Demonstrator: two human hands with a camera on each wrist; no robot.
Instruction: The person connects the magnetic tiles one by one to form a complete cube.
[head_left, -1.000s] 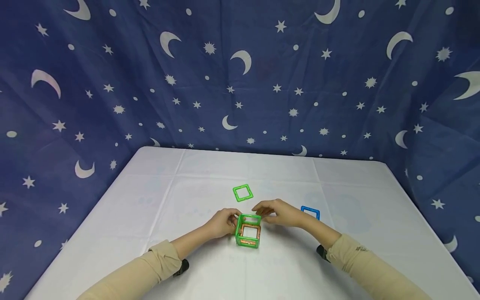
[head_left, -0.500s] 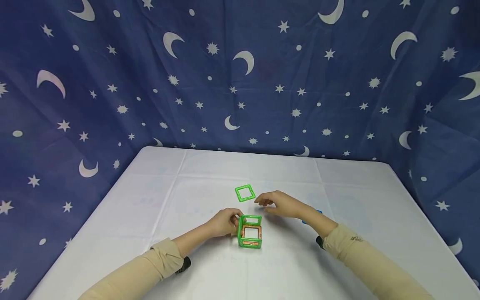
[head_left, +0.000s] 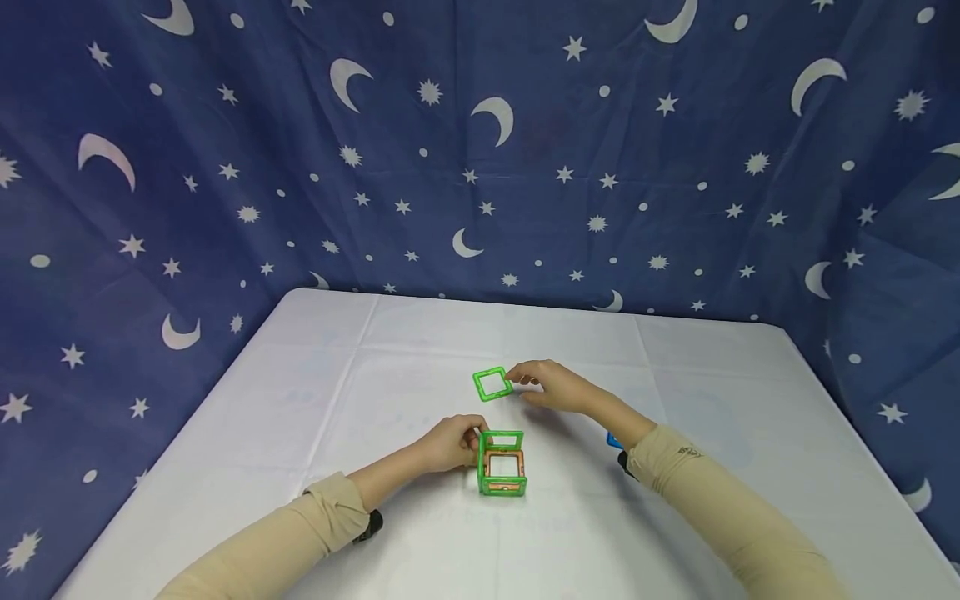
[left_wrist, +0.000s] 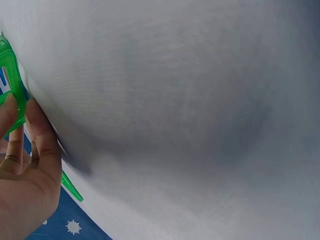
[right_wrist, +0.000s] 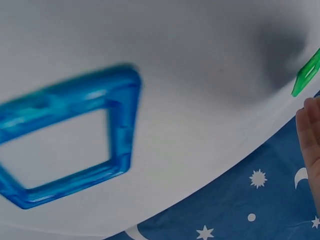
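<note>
In the head view, a small open box of magnetic tiles (head_left: 482,468) stands on the table, with green square frames as sides and an orange square frame (head_left: 504,452) as its base. My left hand (head_left: 450,443) grips its left side; thumb and fingers pinch a green frame (left_wrist: 19,92) in the left wrist view. Farther back lies a loose green square tile (head_left: 498,396). My right hand (head_left: 558,387) reaches over the table with loosely bent fingers, fingertips right at that tile's right edge and nothing held.
A blue square tile (right_wrist: 121,132) lies to the right, mostly hidden under the right forearm in the head view. White cloth covers the table (head_left: 420,350). A dark blue curtain (head_left: 525,125) with moons and stars hangs behind it.
My right hand has moved away from the tile box, back toward the loose green tile. Its forearm now covers most of the blue tile. The left hand stays on the box.
</note>
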